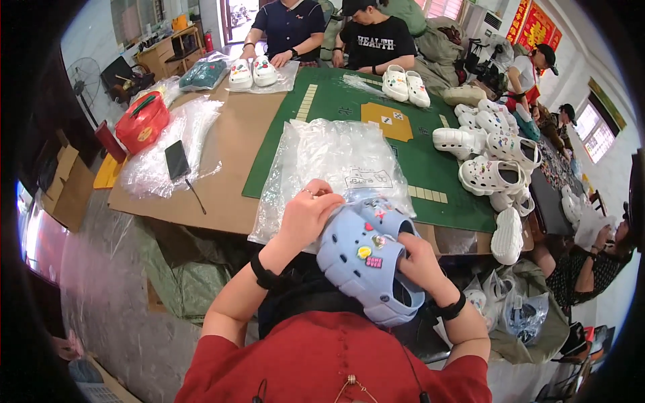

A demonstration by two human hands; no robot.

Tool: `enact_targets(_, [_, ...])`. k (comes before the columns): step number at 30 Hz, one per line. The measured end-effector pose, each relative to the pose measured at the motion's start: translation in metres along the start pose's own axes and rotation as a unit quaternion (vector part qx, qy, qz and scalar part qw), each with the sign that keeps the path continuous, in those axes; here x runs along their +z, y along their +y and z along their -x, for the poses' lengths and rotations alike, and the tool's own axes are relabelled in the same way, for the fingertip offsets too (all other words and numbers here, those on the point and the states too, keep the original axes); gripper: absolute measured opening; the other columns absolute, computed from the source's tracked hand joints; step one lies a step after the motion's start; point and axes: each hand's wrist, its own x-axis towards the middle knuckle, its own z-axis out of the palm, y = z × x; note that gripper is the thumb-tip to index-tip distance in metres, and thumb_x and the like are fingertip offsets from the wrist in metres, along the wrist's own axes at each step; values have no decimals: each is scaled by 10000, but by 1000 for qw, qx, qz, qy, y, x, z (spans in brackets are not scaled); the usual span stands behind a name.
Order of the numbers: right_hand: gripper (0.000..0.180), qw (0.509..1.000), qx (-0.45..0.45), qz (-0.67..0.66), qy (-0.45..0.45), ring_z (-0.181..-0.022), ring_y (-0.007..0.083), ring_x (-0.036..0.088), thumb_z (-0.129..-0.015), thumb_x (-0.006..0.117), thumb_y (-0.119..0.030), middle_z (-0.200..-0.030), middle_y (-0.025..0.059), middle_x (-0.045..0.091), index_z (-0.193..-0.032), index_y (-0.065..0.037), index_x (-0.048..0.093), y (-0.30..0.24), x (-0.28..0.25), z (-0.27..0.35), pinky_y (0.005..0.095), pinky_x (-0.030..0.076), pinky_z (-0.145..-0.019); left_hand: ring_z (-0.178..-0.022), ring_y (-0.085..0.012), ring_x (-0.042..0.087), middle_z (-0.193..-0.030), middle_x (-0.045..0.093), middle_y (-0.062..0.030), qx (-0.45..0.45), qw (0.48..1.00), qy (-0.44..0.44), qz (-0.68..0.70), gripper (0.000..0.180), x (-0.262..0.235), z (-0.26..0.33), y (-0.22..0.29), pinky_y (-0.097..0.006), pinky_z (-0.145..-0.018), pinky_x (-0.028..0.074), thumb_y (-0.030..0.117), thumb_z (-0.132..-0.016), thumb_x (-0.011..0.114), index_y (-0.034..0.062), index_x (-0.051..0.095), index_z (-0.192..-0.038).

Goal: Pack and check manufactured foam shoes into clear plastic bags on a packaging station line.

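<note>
A pair of light blue foam clogs (346,252) with colourful charms is held over the near table edge, toes toward the table. My right hand (422,265) grips it at the heel opening, fingers inside the shoe. My left hand (310,213), wearing a ring, is closed in a pinch at the near edge of a clear plastic bag (322,158), beside the clogs' toes. That bag lies flat on a stack of similar bags. What the left fingertips press together is partly hidden. The toe ends sit close to the bag's mouth.
White clogs (492,174) are heaped along the right edge of the green board (282,161). Another white pair (252,72) stands at the far side, near two co-workers. A phone (177,160) with a strap, loose bags and a red pouch (142,122) lie to the left.
</note>
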Motion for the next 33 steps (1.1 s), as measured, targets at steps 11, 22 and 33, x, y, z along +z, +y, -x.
enact_targets(11, [176,984,104,52,133,-796,446,584,-752,641,-77,-786,229,582,-888,2,563,-8,5,-1,473,465,-666,-798,-255,622,-881,611,-55,11,1000,22,-12,164,-15,5,26,-358,-670,513,88,-810,653,122,707,-961])
enact_targets(22, [288,990,33,81,115,-836,427,614,-754,642,-77,-955,223,613,-1016,10,560,-7,32,-18,494,492,-704,-795,-256,606,-883,624,-49,138,988,-50,37,219,2,11,54,-361,-744,492,50,-733,670,90,718,-943])
enact_targets(33, [284,981,23,91,173,-856,445,619,-780,653,-148,-947,267,619,-992,7,545,-13,59,-79,512,501,-738,-860,-292,582,-880,632,-97,30,993,-46,106,150,-7,2,41,-363,-758,472,31,-805,675,59,716,-946])
